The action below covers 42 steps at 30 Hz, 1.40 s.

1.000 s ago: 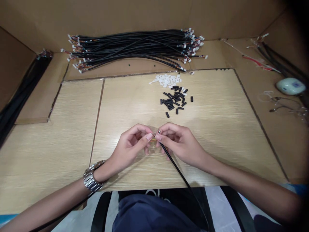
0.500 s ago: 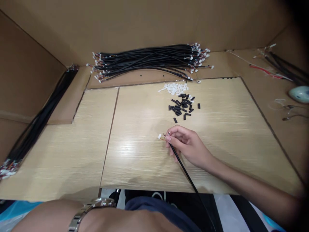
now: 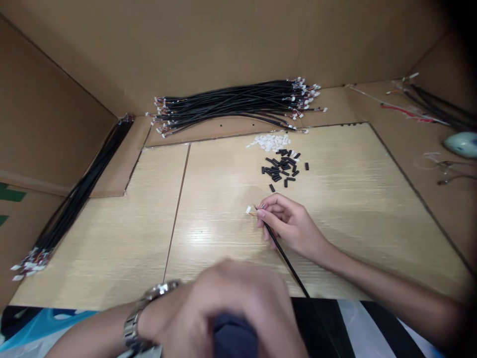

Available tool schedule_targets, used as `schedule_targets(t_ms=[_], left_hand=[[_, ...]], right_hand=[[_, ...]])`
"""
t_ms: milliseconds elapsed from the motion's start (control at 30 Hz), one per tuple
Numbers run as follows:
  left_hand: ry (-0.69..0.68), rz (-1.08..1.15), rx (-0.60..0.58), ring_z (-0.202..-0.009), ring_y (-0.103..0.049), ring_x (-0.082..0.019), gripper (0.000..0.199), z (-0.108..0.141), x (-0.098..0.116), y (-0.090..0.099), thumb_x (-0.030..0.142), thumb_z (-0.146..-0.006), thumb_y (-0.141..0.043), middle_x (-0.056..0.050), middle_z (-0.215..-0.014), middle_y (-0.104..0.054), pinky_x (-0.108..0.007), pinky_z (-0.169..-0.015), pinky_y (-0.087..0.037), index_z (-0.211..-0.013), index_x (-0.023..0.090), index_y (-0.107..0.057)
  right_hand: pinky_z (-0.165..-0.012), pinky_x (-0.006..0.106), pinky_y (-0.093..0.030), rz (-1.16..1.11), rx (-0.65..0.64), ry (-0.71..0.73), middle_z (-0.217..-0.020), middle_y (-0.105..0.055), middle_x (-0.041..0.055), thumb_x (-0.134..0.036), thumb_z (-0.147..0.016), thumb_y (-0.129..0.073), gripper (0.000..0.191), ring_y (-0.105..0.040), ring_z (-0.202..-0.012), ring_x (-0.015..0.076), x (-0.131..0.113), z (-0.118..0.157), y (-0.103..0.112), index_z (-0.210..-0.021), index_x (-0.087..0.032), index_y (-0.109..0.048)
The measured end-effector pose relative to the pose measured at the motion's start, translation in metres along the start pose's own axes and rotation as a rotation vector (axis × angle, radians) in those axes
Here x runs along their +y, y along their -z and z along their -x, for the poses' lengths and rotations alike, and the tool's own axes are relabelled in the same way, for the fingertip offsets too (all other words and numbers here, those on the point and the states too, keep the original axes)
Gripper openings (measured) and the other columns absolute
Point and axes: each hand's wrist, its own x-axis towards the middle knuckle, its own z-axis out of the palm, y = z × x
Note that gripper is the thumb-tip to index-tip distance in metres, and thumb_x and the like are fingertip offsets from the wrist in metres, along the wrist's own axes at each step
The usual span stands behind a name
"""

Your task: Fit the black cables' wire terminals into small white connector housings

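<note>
My right hand point(image 3: 285, 221) pinches the end of a black cable point(image 3: 288, 263) above the middle of the table. Thin wires and a small white connector point(image 3: 248, 210) stick out to the left of its fingertips. The cable runs down over the table's front edge. My left hand point(image 3: 238, 293), blurred, is close to the camera at the bottom centre, with a watch on its wrist. Its fingers curl in front of dark blue cloth, and what they hold, if anything, is hidden. Beyond my right hand lie small black pieces point(image 3: 276, 171) and a heap of white connectors point(image 3: 271, 142).
A bundle of black cables point(image 3: 231, 102) lies along the back cardboard wall. Another bundle point(image 3: 85, 184) stretches down the left side. At the right are more cables point(image 3: 439, 104), a red strip point(image 3: 406, 112) and a pale rounded object point(image 3: 462, 144).
My left hand has risen into view at the bottom centre. My right hand stays almost in place with the cable. The camera view has shifted slightly.
</note>
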Motion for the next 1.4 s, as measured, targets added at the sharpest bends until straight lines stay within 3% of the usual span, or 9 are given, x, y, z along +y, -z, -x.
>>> schedule_targets(t_ms=[33, 67, 133, 300, 667, 833, 1000, 1133, 1400], left_hand=[[-0.102, -0.042, 0.051, -0.074, -0.069, -0.017, 0.005, -0.008, -0.004, 0.004, 0.03, -0.092, -0.063, 0.0, -0.079, -0.073, -0.028, -0.072, -0.057, -0.092, 0.029, -0.068], [-0.155, -0.126, 0.21, -0.082, -0.068, -0.017, 0.01, -0.017, -0.011, 0.009, 0.021, -0.09, -0.065, -0.001, -0.088, -0.073, -0.03, -0.079, -0.056, -0.098, 0.027, -0.068], [-0.003, -0.234, 0.38, -0.098, -0.065, -0.02, 0.017, -0.029, -0.028, 0.019, 0.023, -0.09, -0.067, -0.007, -0.107, -0.069, -0.033, -0.085, -0.055, -0.107, 0.023, -0.068], [0.196, -0.09, 0.281, -0.099, -0.067, -0.019, 0.019, -0.037, -0.063, 0.028, 0.031, -0.092, -0.065, -0.007, -0.106, -0.072, -0.032, -0.087, -0.055, -0.105, 0.018, -0.07], [0.289, 0.179, 0.301, -0.07, -0.064, -0.013, 0.02, -0.047, -0.074, 0.024, 0.033, -0.09, -0.067, -0.005, -0.079, -0.07, -0.026, -0.069, -0.053, -0.091, 0.013, -0.069], [0.24, 0.111, 0.276, -0.077, -0.066, -0.015, 0.019, -0.048, -0.08, 0.021, 0.033, -0.093, -0.063, -0.006, -0.086, -0.07, -0.028, -0.072, -0.054, -0.096, 0.015, -0.066], [0.064, -0.147, 0.439, -0.095, -0.062, -0.018, 0.015, -0.035, -0.078, 0.017, 0.026, -0.093, -0.062, -0.008, -0.106, -0.064, -0.029, -0.078, -0.054, -0.106, 0.019, -0.065], [-0.069, -0.349, 0.408, -0.091, -0.059, -0.019, 0.015, -0.025, -0.075, 0.02, 0.02, -0.088, -0.068, -0.007, -0.099, -0.062, -0.033, -0.079, -0.052, -0.103, 0.021, -0.067], [-0.083, -0.385, 0.403, -0.087, -0.061, -0.018, 0.004, -0.031, -0.074, 0.018, 0.018, -0.089, -0.067, -0.005, -0.09, -0.065, -0.031, -0.075, -0.051, -0.093, 0.02, -0.068]], right_hand=[[-0.038, 0.019, -0.046, 0.008, 0.001, 0.008, -0.072, -0.064, -0.0014, -0.039, -0.09, -0.066, 0.022, -0.058, -0.049, 0.0099, 0.0, 0.0, 0.0, -0.089, -0.021, -0.054], [-0.039, 0.019, -0.047, 0.011, 0.0, 0.015, -0.07, -0.064, -0.0016, -0.039, -0.089, -0.067, 0.022, -0.058, -0.049, 0.01, 0.0, -0.001, 0.0, -0.089, -0.021, -0.054], [-0.039, 0.02, -0.047, 0.004, -0.009, 0.028, -0.07, -0.064, -0.0015, -0.039, -0.089, -0.067, 0.023, -0.058, -0.05, 0.0106, 0.001, -0.001, 0.0, -0.09, -0.02, -0.054], [-0.041, 0.019, -0.047, -0.008, -0.041, 0.034, -0.072, -0.065, -0.0008, -0.038, -0.09, -0.066, 0.022, -0.059, -0.051, 0.01, 0.007, -0.002, 0.001, -0.09, -0.019, -0.055], [-0.036, 0.016, -0.048, -0.025, -0.043, 0.074, -0.076, -0.061, -0.0024, -0.034, -0.094, -0.06, 0.015, -0.059, -0.052, 0.0081, 0.007, -0.001, -0.002, -0.097, -0.02, -0.056], [-0.032, 0.016, -0.049, -0.12, -0.151, -0.017, -0.076, -0.06, -0.0037, -0.035, -0.096, -0.057, 0.015, -0.061, -0.048, 0.0087, 0.005, 0.0, -0.004, -0.1, -0.022, -0.052], [-0.033, 0.015, -0.049, -0.094, -0.085, -0.035, -0.069, -0.058, -0.0052, -0.036, -0.093, -0.061, 0.017, -0.054, -0.043, 0.0061, 0.006, -0.001, -0.002, -0.092, -0.02, -0.054], [-0.033, 0.015, -0.048, -0.063, -0.05, -0.012, -0.069, -0.056, -0.0054, -0.034, -0.092, -0.062, 0.016, -0.053, -0.044, 0.006, 0.008, -0.001, -0.001, -0.092, -0.02, -0.055], [-0.034, 0.015, -0.047, -0.016, -0.044, 0.042, -0.069, -0.056, -0.0051, -0.034, -0.093, -0.062, 0.015, -0.052, -0.046, 0.0062, 0.011, 0.001, 0.0, -0.095, -0.02, -0.056]])
